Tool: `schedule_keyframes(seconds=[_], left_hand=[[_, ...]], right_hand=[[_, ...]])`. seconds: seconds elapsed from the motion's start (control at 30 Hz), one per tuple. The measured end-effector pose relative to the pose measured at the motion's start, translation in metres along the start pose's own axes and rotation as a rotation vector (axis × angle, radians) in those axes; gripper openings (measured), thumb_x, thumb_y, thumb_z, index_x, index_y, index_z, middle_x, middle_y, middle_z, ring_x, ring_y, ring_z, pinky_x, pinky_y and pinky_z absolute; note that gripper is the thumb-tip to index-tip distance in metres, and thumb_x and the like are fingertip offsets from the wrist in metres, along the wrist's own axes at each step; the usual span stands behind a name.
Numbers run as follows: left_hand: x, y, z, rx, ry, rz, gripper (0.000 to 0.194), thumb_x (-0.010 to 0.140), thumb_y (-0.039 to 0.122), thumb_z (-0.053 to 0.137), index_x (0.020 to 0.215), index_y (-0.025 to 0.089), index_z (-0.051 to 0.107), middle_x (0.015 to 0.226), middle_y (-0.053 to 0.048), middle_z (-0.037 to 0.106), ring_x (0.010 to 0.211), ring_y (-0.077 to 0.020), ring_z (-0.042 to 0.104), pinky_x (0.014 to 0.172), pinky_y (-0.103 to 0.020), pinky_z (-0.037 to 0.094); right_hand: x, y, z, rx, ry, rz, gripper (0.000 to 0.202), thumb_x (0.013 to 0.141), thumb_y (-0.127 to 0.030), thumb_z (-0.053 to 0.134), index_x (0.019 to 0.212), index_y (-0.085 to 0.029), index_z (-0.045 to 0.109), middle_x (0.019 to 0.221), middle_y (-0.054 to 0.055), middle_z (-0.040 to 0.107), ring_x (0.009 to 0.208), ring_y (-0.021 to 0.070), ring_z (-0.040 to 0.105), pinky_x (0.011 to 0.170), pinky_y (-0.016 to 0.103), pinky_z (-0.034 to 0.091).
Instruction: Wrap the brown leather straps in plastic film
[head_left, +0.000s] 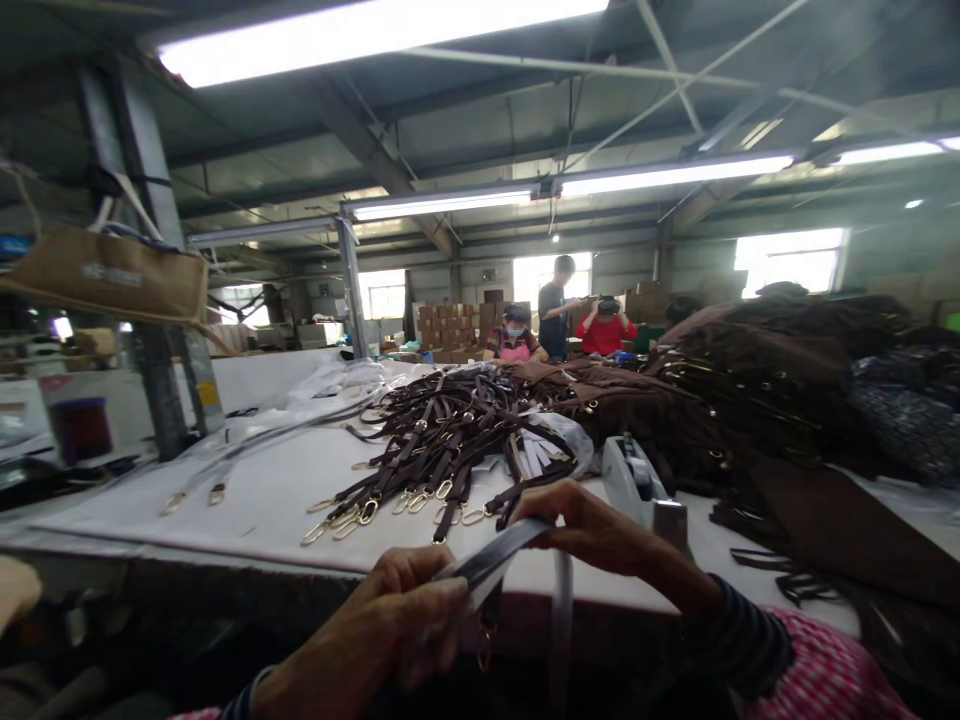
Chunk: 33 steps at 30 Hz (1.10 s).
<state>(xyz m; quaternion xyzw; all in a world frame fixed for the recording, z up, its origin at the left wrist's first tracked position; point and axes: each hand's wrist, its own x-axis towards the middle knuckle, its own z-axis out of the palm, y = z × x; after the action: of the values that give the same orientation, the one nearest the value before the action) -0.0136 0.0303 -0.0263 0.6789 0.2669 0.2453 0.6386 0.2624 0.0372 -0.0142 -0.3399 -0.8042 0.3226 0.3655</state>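
Observation:
A long greyish, shiny strip (pixel 496 560), looking like a plastic sleeve with something dark inside, stretches between my hands above the table's front edge. My left hand (pixel 401 605) is closed round its lower end, thumb on top. Higher up and to the right, my right hand (pixel 581 525) pinches the other part, from which a pale tail (pixel 561 610) hangs down. A gold clip (pixel 487 640) dangles below my left hand on a dark strap whose upper part is hidden. Just beyond my hands lies a heap of dark brown straps (pixel 450 425) with gold clips.
A tape dispenser (pixel 634 475) stands right of the straps. Brown fabric pieces (pixel 817 500) pile up on the right. Two sleeved straps (pixel 240 440) lie on the white table (pixel 135 505) at left, near a metal post (pixel 161 300). Several people (pixel 555 310) are at the far side.

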Motion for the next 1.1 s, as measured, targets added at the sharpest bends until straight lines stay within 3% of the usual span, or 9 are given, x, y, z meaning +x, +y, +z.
schedule_keyframes(seconds=[0.2, 0.33, 0.4, 0.5, 0.6, 0.7, 0.8, 0.93, 1.1], left_hand=[[0.001, 0.0, 0.013, -0.132, -0.025, 0.015, 0.034, 0.1, 0.044, 0.061, 0.088, 0.012, 0.067, 0.047, 0.008, 0.044, 0.039, -0.0033, 0.023, 0.041, -0.019, 0.013], [-0.003, 0.028, 0.019, -0.225, 0.005, 0.072, 0.03, 0.1, 0.042, 0.063, 0.098, 0.012, 0.071, 0.061, -0.002, 0.066, 0.042, -0.0057, 0.049, 0.044, -0.015, 0.033], [-0.004, 0.048, 0.022, -0.268, 0.016, 0.144, 0.029, 0.099, 0.039, 0.065, 0.102, 0.012, 0.073, 0.073, -0.008, 0.074, 0.052, -0.0114, 0.064, 0.052, -0.019, 0.047], [0.003, 0.073, 0.024, -0.277, 0.139, 0.324, 0.025, 0.097, 0.035, 0.068, 0.101, 0.011, 0.075, 0.084, -0.01, 0.078, 0.061, -0.0144, 0.071, 0.06, -0.024, 0.056], [0.021, 0.081, 0.023, -0.25, 0.362, 0.484, 0.024, 0.095, 0.035, 0.071, 0.1, 0.012, 0.075, 0.087, -0.009, 0.079, 0.066, -0.0163, 0.073, 0.066, -0.027, 0.059], [0.042, 0.063, 0.016, -0.092, 0.58, 0.57, 0.026, 0.097, 0.039, 0.067, 0.095, 0.014, 0.072, 0.093, -0.009, 0.079, 0.079, -0.0208, 0.077, 0.078, -0.032, 0.061], [0.049, 0.026, 0.001, 0.275, 0.668, 0.577, 0.027, 0.102, 0.041, 0.058, 0.096, 0.017, 0.071, 0.097, -0.009, 0.078, 0.088, -0.0231, 0.075, 0.087, -0.035, 0.057], [0.03, -0.026, -0.02, 0.775, 0.4, 0.517, 0.021, 0.1, 0.031, 0.059, 0.086, 0.02, 0.07, 0.084, -0.009, 0.072, 0.082, -0.0238, 0.065, 0.084, -0.034, 0.048], [-0.011, -0.063, -0.007, 0.66, -0.001, 0.179, 0.035, 0.108, 0.039, 0.039, 0.092, 0.023, 0.067, 0.08, -0.003, 0.065, 0.065, -0.0169, 0.054, 0.065, -0.028, 0.041]], right_hand=[[0.024, 0.002, -0.019, -0.155, 0.236, -0.024, 0.015, 0.087, -0.023, 0.068, 0.09, -0.016, 0.08, 0.084, 0.004, 0.072, 0.08, 0.02, 0.06, 0.079, 0.03, 0.043], [0.044, 0.007, -0.013, -0.055, 0.247, -0.029, 0.024, 0.09, -0.034, 0.067, 0.077, -0.016, 0.074, 0.072, 0.0, 0.064, 0.072, 0.0163, 0.054, 0.073, 0.028, 0.042], [0.05, 0.008, 0.004, 0.037, 0.231, -0.037, 0.044, 0.092, -0.053, 0.064, 0.072, -0.015, 0.071, 0.069, 0.001, 0.061, 0.069, 0.0157, 0.054, 0.071, 0.028, 0.044], [0.048, 0.009, 0.049, 0.21, 0.17, -0.013, 0.067, 0.093, -0.076, 0.049, 0.077, -0.014, 0.071, 0.067, 0.003, 0.063, 0.064, 0.0162, 0.058, 0.065, 0.028, 0.047], [0.035, 0.01, 0.105, 0.403, 0.082, 0.047, 0.075, 0.098, -0.075, 0.039, 0.102, -0.01, 0.074, 0.068, 0.006, 0.069, 0.057, 0.0151, 0.06, 0.061, 0.028, 0.049], [0.014, 0.013, 0.149, 0.716, 0.034, 0.177, 0.074, 0.095, -0.076, 0.047, 0.105, -0.008, 0.074, 0.062, 0.006, 0.068, 0.047, 0.0126, 0.057, 0.051, 0.023, 0.044], [-0.009, 0.013, 0.156, 0.84, -0.024, 0.317, 0.068, 0.092, -0.075, 0.053, 0.106, -0.01, 0.071, 0.049, 0.0, 0.061, 0.036, 0.0107, 0.048, 0.038, 0.018, 0.036], [-0.038, 0.005, 0.113, 0.666, 0.013, 0.395, 0.049, 0.087, -0.061, 0.069, 0.098, -0.013, 0.071, 0.048, -0.008, 0.047, 0.036, 0.0052, 0.032, 0.036, 0.016, 0.025], [-0.051, 0.006, 0.064, 0.425, 0.138, 0.422, 0.038, 0.064, -0.039, 0.091, 0.086, -0.013, 0.074, 0.062, -0.004, 0.06, 0.057, 0.0089, 0.046, 0.051, 0.019, 0.032]])
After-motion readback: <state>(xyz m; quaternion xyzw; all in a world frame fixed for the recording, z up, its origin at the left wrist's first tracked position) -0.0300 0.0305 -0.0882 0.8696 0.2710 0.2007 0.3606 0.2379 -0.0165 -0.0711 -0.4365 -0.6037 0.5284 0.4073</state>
